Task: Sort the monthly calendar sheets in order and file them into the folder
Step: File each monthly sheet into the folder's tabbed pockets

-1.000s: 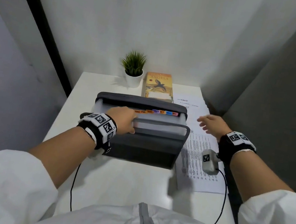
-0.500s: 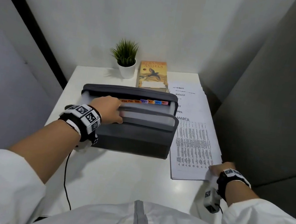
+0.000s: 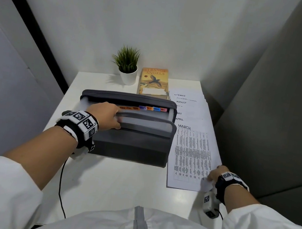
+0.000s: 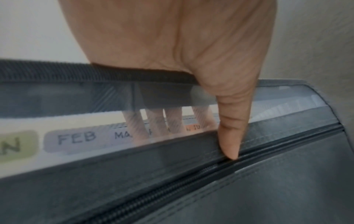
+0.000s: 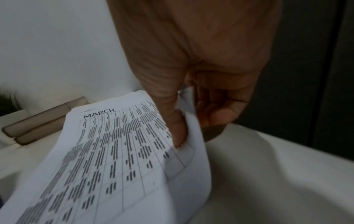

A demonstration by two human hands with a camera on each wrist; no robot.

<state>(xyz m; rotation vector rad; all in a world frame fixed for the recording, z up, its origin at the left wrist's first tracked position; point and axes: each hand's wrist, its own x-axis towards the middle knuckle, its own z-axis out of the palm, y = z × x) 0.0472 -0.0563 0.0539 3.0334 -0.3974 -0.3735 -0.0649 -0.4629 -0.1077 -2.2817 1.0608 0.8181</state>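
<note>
The grey accordion folder (image 3: 132, 145) stands open mid-table, with coloured month tabs (image 3: 153, 108) showing along its top. My left hand (image 3: 115, 118) grips its front section. The fingers reach down behind a translucent divider near the FEB tab (image 4: 76, 137) and the thumb (image 4: 232, 136) presses the outside by the zipper. To the right lies a fanned stack of calendar sheets (image 3: 184, 107) with the MARCH sheet (image 3: 191, 155) on top. My right hand (image 3: 210, 177) pinches that sheet's near right corner. In the right wrist view the thumb (image 5: 172, 113) lies on top of the MARCH sheet (image 5: 114, 151) and the corner curls up.
A small potted plant (image 3: 127, 65) and an orange book (image 3: 154, 81) stand at the back of the white table (image 3: 117, 178). Grey walls close in on the left and right. A black cable (image 3: 62, 179) runs from my left wrist toward the front edge.
My right hand drew back from the middle of the stack to its near right corner and took hold of the MARCH sheet there. My left hand stayed in the folder.
</note>
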